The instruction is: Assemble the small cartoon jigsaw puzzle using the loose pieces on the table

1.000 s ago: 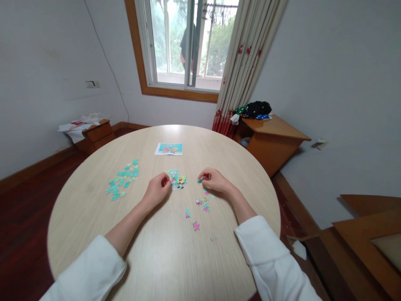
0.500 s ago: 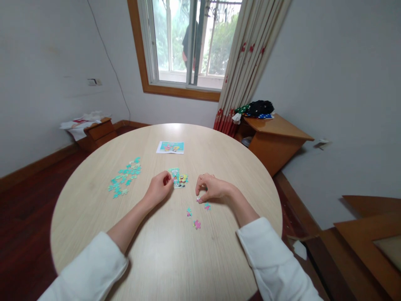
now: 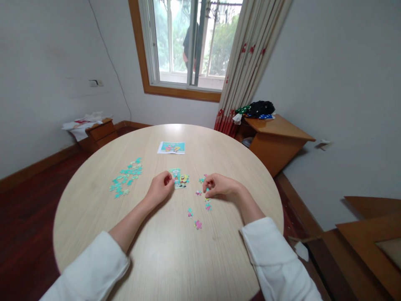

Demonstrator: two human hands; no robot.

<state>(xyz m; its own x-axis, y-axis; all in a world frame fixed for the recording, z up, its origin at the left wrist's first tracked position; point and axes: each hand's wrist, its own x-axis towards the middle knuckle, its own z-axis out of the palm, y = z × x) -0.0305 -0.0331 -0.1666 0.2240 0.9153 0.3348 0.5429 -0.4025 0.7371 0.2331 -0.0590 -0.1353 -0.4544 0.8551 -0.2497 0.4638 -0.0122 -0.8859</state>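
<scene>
A partly joined jigsaw puzzle with cartoon figures lies mid-table. My left hand rests at its left edge, fingers curled and fingertips against it. My right hand is to the right of the puzzle, thumb and forefinger closed around a small teal puzzle piece at the tabletop, partly hidden by the fingers. Just left of them lies a pink-and-white piece. Nearer me are a teal-and-pink piece, a small teal piece and a pink piece.
Many loose teal pieces are spread on the left of the round table. A printed picture sheet lies farther back. Beyond the table stand a wooden cabinet with cloths and a window, with a person outside.
My right hand has shifted slightly right and away from me, leaving the pink-and-white piece on the table, now uncovered. My left hand stays at the puzzle's edge.
</scene>
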